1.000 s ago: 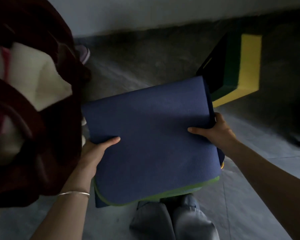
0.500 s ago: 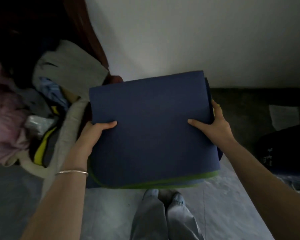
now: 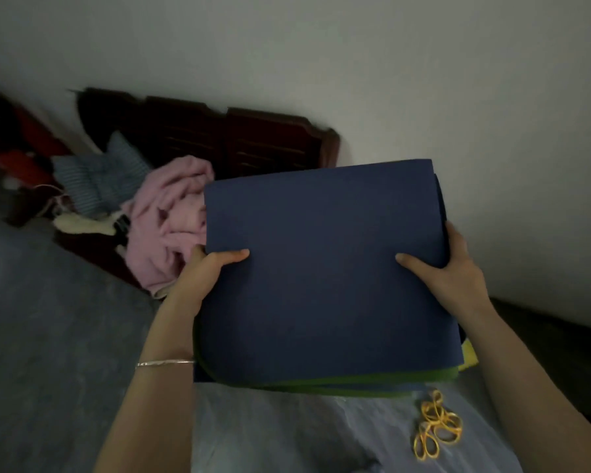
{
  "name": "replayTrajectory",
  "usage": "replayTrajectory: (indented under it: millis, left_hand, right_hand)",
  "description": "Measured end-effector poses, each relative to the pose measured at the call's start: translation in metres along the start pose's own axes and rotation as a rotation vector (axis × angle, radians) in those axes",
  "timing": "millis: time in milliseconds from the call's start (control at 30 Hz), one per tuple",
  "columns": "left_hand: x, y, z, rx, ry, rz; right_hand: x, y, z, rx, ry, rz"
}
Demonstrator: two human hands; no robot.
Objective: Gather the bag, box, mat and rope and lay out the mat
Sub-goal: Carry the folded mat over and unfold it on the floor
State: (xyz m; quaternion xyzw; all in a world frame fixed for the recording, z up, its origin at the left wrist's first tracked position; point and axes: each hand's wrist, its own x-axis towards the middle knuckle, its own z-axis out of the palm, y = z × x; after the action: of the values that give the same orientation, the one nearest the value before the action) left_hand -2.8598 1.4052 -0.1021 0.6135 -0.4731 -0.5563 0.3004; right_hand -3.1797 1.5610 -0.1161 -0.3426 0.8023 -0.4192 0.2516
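Observation:
I hold a folded mat (image 3: 325, 268), dark blue on top with green edges along its lower side, level in front of me. My left hand (image 3: 205, 271) grips its left edge, thumb on top. At the right edge my right hand (image 3: 451, 271) grips it the same way. A coiled yellow rope (image 3: 435, 426) hangs or lies just below the mat's lower right corner. A bit of yellow (image 3: 468, 356) shows under the mat at the right; what it belongs to is hidden. No bag or box can be made out.
A bed with a grey-blue cover (image 3: 65, 336) lies left and below. A pink garment (image 3: 171, 220), a striped grey cloth (image 3: 99, 179) and other clothes are piled by the dark wooden headboard (image 3: 239, 138). A pale wall (image 3: 423, 80) rises behind.
The view has swung left and up: the headboard and pink clothes pile now sit left of the mat, and the yellow rope has come into sight. Both hands keep the same hold.

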Motion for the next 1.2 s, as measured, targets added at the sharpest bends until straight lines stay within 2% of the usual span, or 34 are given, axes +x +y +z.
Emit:
replayTrajectory:
  millis: [300,533,633,833,1200]
  left_hand:
    - [-0.071,-0.008,-0.219,-0.074,0.235,0.071]
    - [-0.137,-0.063,-0.38,-0.157,0.452,0.079]
    - [-0.171,-0.09,-0.444,-0.212,0.599,0.074]
    - [-0.217,-0.137,-0.543,-0.316,0.827,0.045]
    - [-0.228,-0.192,-0.708,-0.468,1.143,-0.069]
  right_hand:
    - [-0.071,-0.138,0.137,0.037,-0.207,-0.257]
    - [-0.154,-0.219,0.266,0.014,-0.417,-0.368]
    - [-0.195,-0.257,0.33,-0.02,-0.514,-0.447]
    - [-0.265,-0.315,0.446,-0.003,-0.679,-0.583]
    - [-0.358,-0.429,0.673,-0.079,-1.037,-0.676]
